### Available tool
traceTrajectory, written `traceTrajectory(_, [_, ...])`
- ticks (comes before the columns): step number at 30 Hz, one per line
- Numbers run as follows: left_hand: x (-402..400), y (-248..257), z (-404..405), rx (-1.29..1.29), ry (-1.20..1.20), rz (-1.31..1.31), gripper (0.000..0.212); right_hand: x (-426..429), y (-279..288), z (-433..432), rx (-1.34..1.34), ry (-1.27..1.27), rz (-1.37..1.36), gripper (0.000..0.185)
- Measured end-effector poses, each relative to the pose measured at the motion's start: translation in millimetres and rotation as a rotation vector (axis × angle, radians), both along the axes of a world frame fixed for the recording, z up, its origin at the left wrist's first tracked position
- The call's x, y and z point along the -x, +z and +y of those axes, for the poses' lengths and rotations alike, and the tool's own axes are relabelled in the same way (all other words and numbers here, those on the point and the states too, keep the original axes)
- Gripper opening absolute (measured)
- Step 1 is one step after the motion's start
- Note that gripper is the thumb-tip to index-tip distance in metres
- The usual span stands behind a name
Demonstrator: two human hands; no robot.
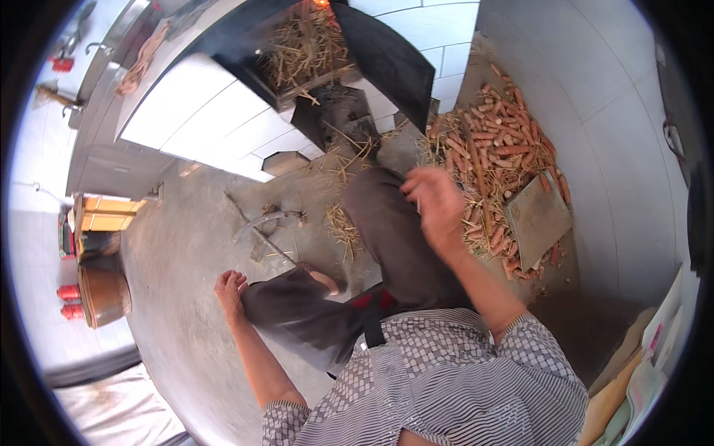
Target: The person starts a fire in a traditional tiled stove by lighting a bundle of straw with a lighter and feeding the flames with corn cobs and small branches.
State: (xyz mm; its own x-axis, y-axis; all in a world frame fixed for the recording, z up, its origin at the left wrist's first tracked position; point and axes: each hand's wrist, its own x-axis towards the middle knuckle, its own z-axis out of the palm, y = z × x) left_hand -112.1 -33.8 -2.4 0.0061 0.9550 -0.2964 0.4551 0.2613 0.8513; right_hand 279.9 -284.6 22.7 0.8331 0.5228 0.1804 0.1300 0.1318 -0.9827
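Note:
I sit with bent knees before a white-tiled stove (195,106). My left hand (230,289) rests beside my left knee, fingers loosely apart, with no thing visible in it. My right hand (438,203) is blurred above my right knee, fingers curled; a small pale spot shows by the fingers, too unclear to name. Dry straw (304,50) fills the stove mouth, and an orange flame (321,3) glows at its far end. The black stove door (385,56) stands ajar. Below the mouth is a dark sooty recess (340,111) with straw stalks at its edge.
Corn cobs (502,131) are heaped against the right wall, with a flat board (538,220) lying on them. A thin stick (259,228) and a curved piece of wood (268,218) lie on the concrete floor. A brown pot (105,295) stands at the left.

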Motion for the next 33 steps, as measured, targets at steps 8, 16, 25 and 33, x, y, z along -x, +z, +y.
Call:
traceTrajectory(8, [-11.7,-5.8,-11.5,-0.097,-0.035,-0.101,0.023,-93.1,-14.8,43.0,0.176,-0.267,-0.433,0.03])
traceTrajectory(16, [-14.1,0.5,-17.7,-0.157,-0.064,-0.067,0.027,-35.3,-2.5,85.0,0.14,-0.031,-0.639,0.037])
traceTrajectory(25, [-14.6,0.8,-11.2,-0.174,0.006,-0.124,0.028,-21.5,3.3,221.4,0.209,0.225,-0.775,0.031])
traceTrajectory(33, [-0.9,2.5,-12.9,-0.153,0.128,-0.27,0.026,-46.1,8.2,342.2,0.374,0.147,-1.025,0.039])
